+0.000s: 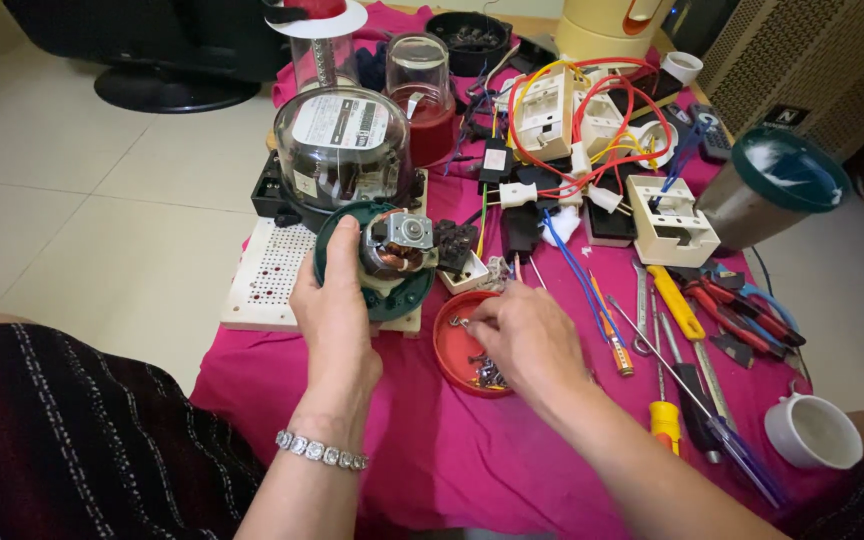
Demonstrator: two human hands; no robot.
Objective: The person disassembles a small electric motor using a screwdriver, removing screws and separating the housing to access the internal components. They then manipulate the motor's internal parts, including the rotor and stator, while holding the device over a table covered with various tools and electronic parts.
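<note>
On the pink cloth-covered table [422,450], the head view shows the left hand [335,310] curled around a round green motor housing with exposed copper windings [388,262]. The right hand [527,340] pinches a small metal screw [462,322] (fingertips nearly closed) over the shallow red plastic lid [455,352] just beside the housing.

Left hand [332,310] is wrapped around a small electric motor with copper windings [397,245], sitting in its round dark green plastic housing [392,300] on a white perforated board [267,275]. Right hand [522,335] has its fingertips pinched in a shallow red round dish of small screws [457,355]. All of it sits on a bench covered with magenta cloth [452,450]. Just behind the motor there's a clear glass-domed meter [342,145]; off to the right, yellow-handled screwdrivers [667,420] and red-handled pliers [742,310].
</note>
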